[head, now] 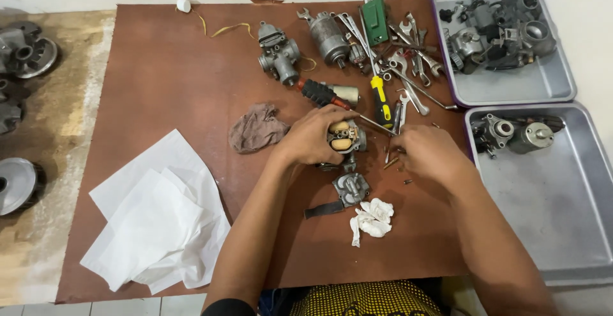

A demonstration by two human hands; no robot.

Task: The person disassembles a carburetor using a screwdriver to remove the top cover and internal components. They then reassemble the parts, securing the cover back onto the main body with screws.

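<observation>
The left hand (313, 138) gripped a carburetor body (347, 137) with tan floats, holding it at the middle of the brown counter (166, 80). Just right of it, the right hand (429, 152) hovered over small brass parts (391, 161), fingers curled, perhaps pinching one.

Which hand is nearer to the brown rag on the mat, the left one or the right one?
Left. The left hand grips a carburetor body just right of the brown rag. The right hand is farther right, beyond the carburetor body.

Right hand (429, 153) hides the tiny parts beneath.
</observation>
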